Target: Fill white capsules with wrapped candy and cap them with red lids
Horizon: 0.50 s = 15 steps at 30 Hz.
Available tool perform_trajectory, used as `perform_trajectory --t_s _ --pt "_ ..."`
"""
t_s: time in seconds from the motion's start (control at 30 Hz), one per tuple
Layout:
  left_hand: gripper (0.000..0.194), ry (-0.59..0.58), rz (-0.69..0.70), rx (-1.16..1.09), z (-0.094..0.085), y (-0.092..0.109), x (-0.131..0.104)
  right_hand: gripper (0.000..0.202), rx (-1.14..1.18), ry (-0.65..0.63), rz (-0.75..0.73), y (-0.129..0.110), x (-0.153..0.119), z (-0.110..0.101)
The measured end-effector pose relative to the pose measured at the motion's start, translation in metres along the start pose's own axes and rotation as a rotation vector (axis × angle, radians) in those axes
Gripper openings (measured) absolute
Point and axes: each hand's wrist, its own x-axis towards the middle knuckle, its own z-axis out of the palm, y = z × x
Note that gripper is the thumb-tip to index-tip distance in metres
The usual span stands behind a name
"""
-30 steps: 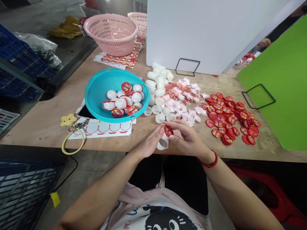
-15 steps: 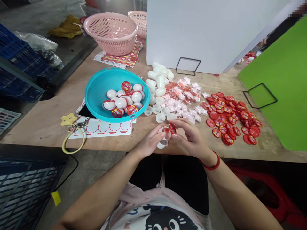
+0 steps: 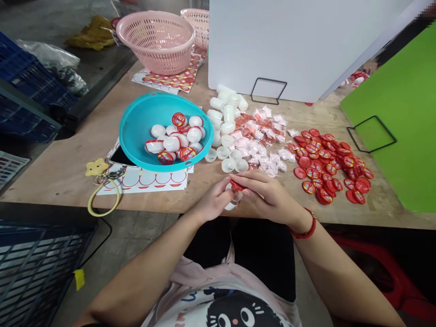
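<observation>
At the table's front edge, my left hand [image 3: 216, 200] holds a small white cup [image 3: 237, 196] with something red at its mouth. My right hand [image 3: 260, 193] grips a red lid [image 3: 237, 185], which is tilted against the top of that cup. Below them, another white cup [image 3: 230, 205] is partly hidden by my fingers. Open cups [image 3: 230, 165] stand just beyond my hands, beside small pink and red packets [image 3: 260, 150]. To the right lies a heap of red lids [image 3: 325, 156].
A blue bowl [image 3: 136, 131] with several lidded cups stands to the left, over printed sheets [image 3: 173, 180] and a phone [image 3: 120, 155]. Behind are pink baskets [image 3: 163, 56], a white panel [image 3: 265, 45] and a green panel [image 3: 405, 127]. A yellow strap [image 3: 91, 204] lies at the left edge.
My right hand has moved left, bringing the red lid from beside the cup onto its mouth. The view has shifted slightly.
</observation>
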Motion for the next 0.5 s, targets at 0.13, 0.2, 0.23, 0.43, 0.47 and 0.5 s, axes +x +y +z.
perform_trajectory --t_s 0.13,0.2,0.23,0.43,0.47,0.5 --pt "0.034 0.013 0.039 -0.01 -0.001 -0.003 0.0 0.036 0.068 0.116 0.127 0.001 -0.004 0.006" --pt "0.032 0.004 0.042 -0.009 -0.002 -0.006 0.0 0.033 0.141 0.179 0.211 0.001 -0.006 0.011" --pt "0.031 0.0 0.045 0.003 -0.002 -0.007 0.0 0.031 0.166 0.207 0.24 0.001 -0.007 0.014" --pt "0.03 0.007 0.067 0.059 0.0 -0.005 -0.002 0.031 -0.004 0.306 0.177 -0.008 -0.012 0.025" --pt "0.03 0.017 0.072 0.07 0.0 -0.004 -0.002 0.033 -0.049 0.296 0.143 -0.01 -0.013 0.025" --pt "0.029 0.027 0.081 0.082 0.0 -0.003 -0.002 0.035 -0.092 0.277 0.104 -0.011 -0.015 0.025"
